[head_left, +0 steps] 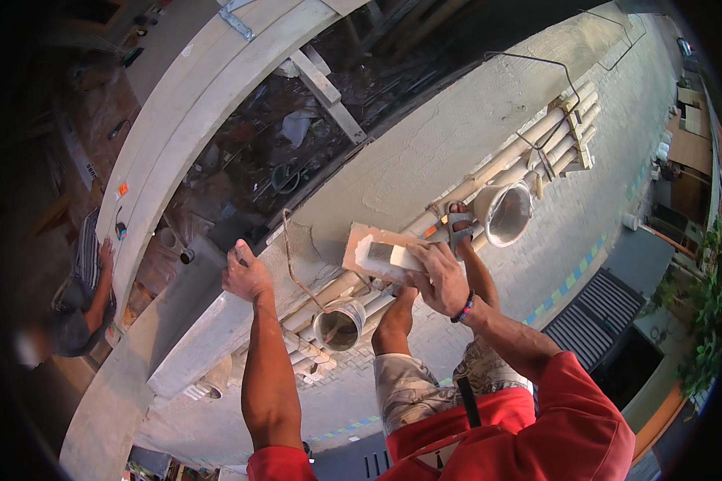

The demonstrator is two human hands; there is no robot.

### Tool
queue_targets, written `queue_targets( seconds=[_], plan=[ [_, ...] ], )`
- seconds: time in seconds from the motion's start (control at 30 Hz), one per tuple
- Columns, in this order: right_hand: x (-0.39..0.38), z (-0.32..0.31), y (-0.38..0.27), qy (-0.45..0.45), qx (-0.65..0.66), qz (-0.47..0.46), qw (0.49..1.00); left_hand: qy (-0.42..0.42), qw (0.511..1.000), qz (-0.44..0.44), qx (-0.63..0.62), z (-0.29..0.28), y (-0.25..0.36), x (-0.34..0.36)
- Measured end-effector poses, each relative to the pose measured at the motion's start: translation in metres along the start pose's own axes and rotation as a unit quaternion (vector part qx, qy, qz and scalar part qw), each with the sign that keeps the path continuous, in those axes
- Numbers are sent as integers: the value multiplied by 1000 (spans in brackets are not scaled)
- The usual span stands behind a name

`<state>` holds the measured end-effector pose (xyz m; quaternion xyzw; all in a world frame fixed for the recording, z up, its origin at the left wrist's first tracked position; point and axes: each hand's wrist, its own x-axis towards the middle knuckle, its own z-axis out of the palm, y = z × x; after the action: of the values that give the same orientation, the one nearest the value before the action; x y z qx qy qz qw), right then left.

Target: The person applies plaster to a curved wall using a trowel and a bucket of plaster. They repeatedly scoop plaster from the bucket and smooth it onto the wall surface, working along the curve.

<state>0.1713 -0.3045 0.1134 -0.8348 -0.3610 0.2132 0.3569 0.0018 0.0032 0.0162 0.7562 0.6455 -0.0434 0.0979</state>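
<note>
My right hand point(443, 278) is wrapped round the pale block handle of a plastering float point(364, 238), a flat brown board smeared with light plaster. The float is over the near edge of a rough grey plastered wall top point(425, 152). My left hand point(247, 272) is raised to the left, beside the corner of the wall, with fingers curled in. Whether anything lies within those fingers is hidden. Between my hands, a bent rusty rod point(290, 252) stands up by the wall. A plaster-stained bucket point(339, 325) hangs below it.
My feet are on scaffold poles point(457, 196) along the wall, high above paved ground point(529, 264). A second bucket point(505, 215) hangs by my sandalled foot. A curved concrete beam point(164, 132) arches at left, with another person point(88, 297) beyond it. Bent wire point(565, 68) sticks up farther along.
</note>
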Motion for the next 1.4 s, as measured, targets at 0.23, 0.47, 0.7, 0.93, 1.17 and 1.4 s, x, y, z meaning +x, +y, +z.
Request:
queue_targets(
  seconds=[0.23, 0.47, 0.7, 0.93, 1.17, 1.4],
  plan=[
    [118, -110, 109, 247, -46, 154, 956, -5, 1000, 10, -20, 2, 2, 0],
    [118, -58, 84, 176, -48, 167, 969, 25, 998, 17, -48, 0, 1, -3],
    [38, 26, -21, 2, 45, 49, 998, 15, 999, 16, -46, -10, 10, -4],
    [53, -10, 4, 174, -40, 185, 966, 28, 997, 28, -66, -7, 4, -5],
    [57, 72, -37, 65, -62, 12, 996, 17, 998, 20, -58, -5, 7, -4],
    [93, -7, 47, 186, -178, 72, 964, 17, 999, 14, -34, 2, 17, -7]
  ],
)
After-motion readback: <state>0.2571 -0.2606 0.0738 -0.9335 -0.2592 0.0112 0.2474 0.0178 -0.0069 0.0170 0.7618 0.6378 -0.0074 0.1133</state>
